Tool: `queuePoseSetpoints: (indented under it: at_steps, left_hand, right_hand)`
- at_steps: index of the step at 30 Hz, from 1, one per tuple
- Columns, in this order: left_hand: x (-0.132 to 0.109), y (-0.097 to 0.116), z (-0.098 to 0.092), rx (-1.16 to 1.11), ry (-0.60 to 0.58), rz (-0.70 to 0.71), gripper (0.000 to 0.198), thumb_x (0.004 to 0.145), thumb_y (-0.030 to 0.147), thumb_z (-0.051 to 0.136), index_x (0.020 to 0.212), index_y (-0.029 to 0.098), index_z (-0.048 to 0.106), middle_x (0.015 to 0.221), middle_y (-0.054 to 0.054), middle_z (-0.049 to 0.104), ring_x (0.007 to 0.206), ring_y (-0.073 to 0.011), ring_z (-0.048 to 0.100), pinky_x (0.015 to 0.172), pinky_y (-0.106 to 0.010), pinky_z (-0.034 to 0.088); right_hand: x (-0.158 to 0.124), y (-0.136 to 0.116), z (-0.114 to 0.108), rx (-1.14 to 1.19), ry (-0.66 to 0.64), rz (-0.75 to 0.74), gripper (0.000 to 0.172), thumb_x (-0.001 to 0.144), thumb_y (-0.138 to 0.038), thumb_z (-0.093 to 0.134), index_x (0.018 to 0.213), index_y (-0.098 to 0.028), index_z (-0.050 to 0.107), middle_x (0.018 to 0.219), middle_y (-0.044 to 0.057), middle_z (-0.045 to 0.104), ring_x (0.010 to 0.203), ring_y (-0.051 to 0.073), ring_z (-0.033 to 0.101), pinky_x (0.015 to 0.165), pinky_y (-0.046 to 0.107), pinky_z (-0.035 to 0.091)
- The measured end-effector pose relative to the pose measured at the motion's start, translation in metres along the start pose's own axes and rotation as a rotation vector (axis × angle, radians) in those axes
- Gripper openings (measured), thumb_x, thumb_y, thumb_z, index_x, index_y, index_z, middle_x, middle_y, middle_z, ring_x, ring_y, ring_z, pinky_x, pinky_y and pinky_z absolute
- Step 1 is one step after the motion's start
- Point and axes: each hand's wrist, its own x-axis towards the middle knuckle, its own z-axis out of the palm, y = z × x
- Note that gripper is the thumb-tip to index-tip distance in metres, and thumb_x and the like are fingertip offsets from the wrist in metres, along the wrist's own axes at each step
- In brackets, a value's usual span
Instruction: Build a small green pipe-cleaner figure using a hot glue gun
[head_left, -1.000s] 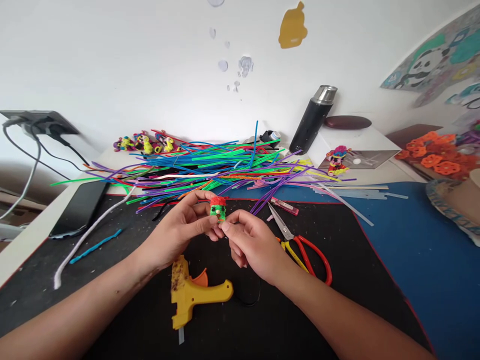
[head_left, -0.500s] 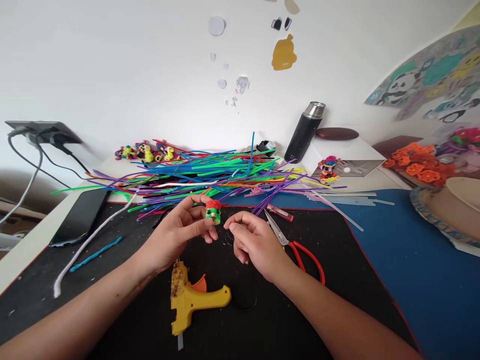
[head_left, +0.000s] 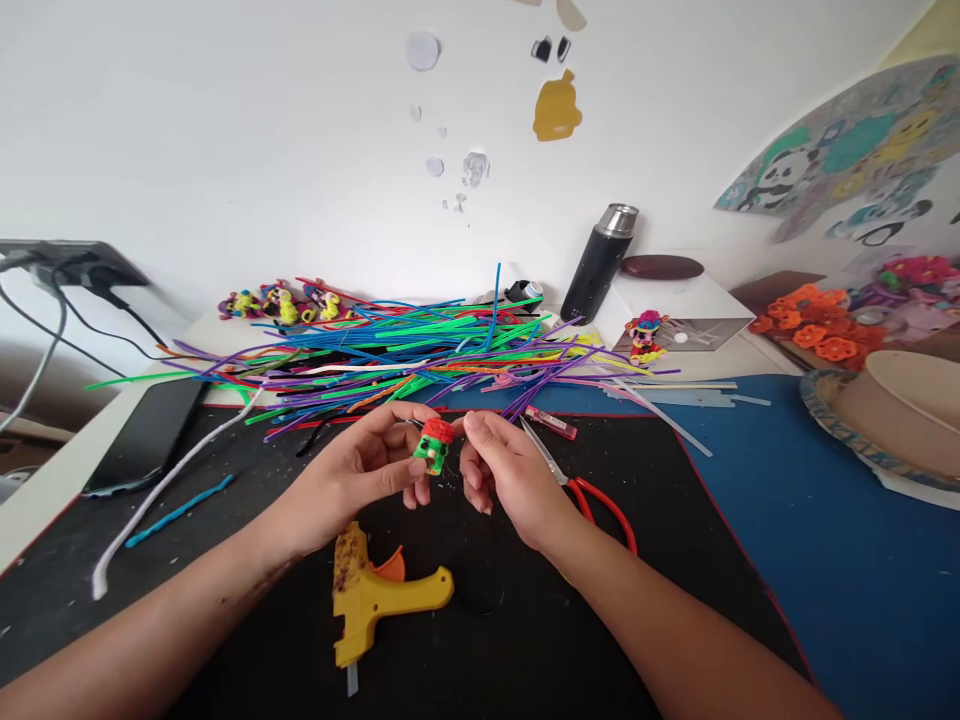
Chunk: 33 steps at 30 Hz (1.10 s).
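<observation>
Between its thumb and fingers, my left hand grips a small pipe-cleaner figure with a red top, a green face, black eyes and a pale nose. The figure tilts slightly, face toward me. Close at its right is my right hand, thumb and index finger pinched together by the red top. Whether anything is in that pinch, or whether it touches the figure, I cannot make out. Below the hands a yellow glue gun with an orange trigger lies on the black mat. Red-handled scissors lie partly behind my right forearm.
A heap of coloured pipe cleaners spreads behind the hands. Left are a black phone, a white stem and a blue twisted piece. A black flask, finished figure and basket stand right.
My right hand has risen, bringing its pinched fingertips close to the red top. The figure has tipped and sits a little lower in my left hand. The whole view has shifted slightly.
</observation>
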Motion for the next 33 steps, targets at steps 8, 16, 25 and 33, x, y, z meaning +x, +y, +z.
queuePoseSetpoints:
  at_steps: [8, 16, 25, 33]
  left_hand:
    - [-0.003, -0.004, -0.006, 0.014, -0.067, -0.071, 0.038, 0.097, 0.034, 0.086, 0.133, 0.028, 0.076, 0.099, -0.005, 0.075, 0.073, -0.0156, 0.072, 0.067, -0.027, 0.06]
    - [0.0, -0.004, -0.001, -0.06, 0.014, -0.066, 0.043, 0.093, 0.033, 0.089, 0.134, 0.023, 0.079, 0.091, -0.005, 0.075, 0.073, -0.0173, 0.073, 0.064, -0.026, 0.06]
    - [0.003, -0.005, 0.006, -0.184, 0.185, -0.126, 0.039, 0.08, 0.038, 0.101, 0.11, 0.018, 0.086, 0.083, -0.005, 0.077, 0.071, -0.0159, 0.074, 0.062, -0.021, 0.06]
    - [0.007, -0.001, -0.001, -0.201, 0.232, -0.114, 0.04, 0.073, 0.041, 0.105, 0.099, 0.015, 0.089, 0.08, -0.005, 0.078, 0.065, -0.0137, 0.072, 0.057, -0.019, 0.058]
  right_hand:
    - [-0.002, -0.001, 0.002, 0.001, -0.078, 0.029, 0.052, 0.092, -0.071, 0.074, 0.096, -0.022, 0.06, 0.057, -0.009, 0.052, 0.043, 0.01, 0.047, 0.043, 0.024, 0.032]
    - [-0.003, -0.001, 0.003, 0.057, -0.054, 0.033, 0.051, 0.092, -0.07, 0.075, 0.095, -0.021, 0.061, 0.058, -0.009, 0.052, 0.042, 0.009, 0.048, 0.042, 0.023, 0.032]
    - [-0.003, 0.0, 0.004, 0.068, -0.006, 0.024, 0.052, 0.091, -0.07, 0.076, 0.091, -0.021, 0.058, 0.058, -0.009, 0.053, 0.042, 0.009, 0.049, 0.041, 0.022, 0.033]
    - [-0.005, 0.001, 0.006, 0.014, -0.043, 0.063, 0.05, 0.094, -0.07, 0.072, 0.092, -0.022, 0.057, 0.059, -0.009, 0.053, 0.043, 0.009, 0.049, 0.043, 0.022, 0.033]
